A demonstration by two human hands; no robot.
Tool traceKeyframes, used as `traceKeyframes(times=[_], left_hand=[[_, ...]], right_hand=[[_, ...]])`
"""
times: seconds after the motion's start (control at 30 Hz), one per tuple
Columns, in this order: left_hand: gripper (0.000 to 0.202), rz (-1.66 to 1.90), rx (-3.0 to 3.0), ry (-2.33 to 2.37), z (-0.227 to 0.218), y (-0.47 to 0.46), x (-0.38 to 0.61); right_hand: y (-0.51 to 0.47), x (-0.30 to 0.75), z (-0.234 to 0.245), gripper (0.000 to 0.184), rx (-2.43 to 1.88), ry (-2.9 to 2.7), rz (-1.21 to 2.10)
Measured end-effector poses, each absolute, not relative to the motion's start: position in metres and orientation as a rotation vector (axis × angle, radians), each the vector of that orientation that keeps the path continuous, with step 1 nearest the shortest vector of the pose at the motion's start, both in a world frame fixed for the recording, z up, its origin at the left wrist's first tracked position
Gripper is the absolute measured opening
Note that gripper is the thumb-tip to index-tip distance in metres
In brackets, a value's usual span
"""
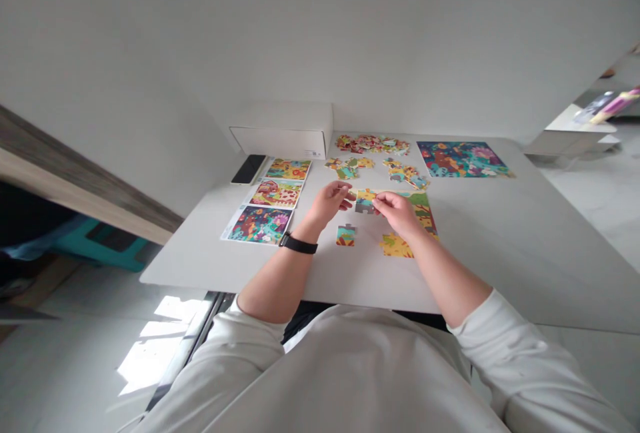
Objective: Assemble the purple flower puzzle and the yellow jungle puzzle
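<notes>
My left hand (331, 201), with a black band at the wrist, and my right hand (397, 212) meet over the middle of the white table (500, 240). Both pinch a small joined group of puzzle pieces (365, 201) held between them. Under my right hand lies a partly built puzzle (423, 210) in yellow and green. A loose piece (345, 235) rests just below my left hand, and a yellow piece (397, 246) lies by my right wrist.
Three picture cards (277, 193) lie in a column at the left, beside a black phone (249, 168). A white box (283, 130) stands at the back. Loose pieces (373, 144) are heaped behind, and a finished blue puzzle (461, 158) lies back right.
</notes>
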State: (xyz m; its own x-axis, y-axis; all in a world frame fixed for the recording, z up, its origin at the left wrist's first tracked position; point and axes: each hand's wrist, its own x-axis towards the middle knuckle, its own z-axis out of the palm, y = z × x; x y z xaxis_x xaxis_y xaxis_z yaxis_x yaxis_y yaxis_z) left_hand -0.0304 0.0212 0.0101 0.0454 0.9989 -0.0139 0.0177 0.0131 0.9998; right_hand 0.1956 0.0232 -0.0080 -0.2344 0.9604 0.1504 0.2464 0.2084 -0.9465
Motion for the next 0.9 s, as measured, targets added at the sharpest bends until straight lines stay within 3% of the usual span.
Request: traceKeyframes(times=[0.2, 0.53, 0.9], left_hand=[[0.041, 1.008, 1.325, 1.085, 0.003, 0.02, -0.029], [0.021, 0.946, 1.604, 1.296, 0.012, 0.023, -0.054], [0.021, 0.613, 1.642, 1.583, 0.032, 0.015, -0.084]], right_hand=[[0.023, 0.196, -0.007, 0.041, -1.167, -1.68, 1.018], [0.025, 0.196, -0.012, 0.039, -1.183, -1.725, 0.916], [0.029, 0.202, -0.016, 0.028, -1.241, -1.714, 0.803]])
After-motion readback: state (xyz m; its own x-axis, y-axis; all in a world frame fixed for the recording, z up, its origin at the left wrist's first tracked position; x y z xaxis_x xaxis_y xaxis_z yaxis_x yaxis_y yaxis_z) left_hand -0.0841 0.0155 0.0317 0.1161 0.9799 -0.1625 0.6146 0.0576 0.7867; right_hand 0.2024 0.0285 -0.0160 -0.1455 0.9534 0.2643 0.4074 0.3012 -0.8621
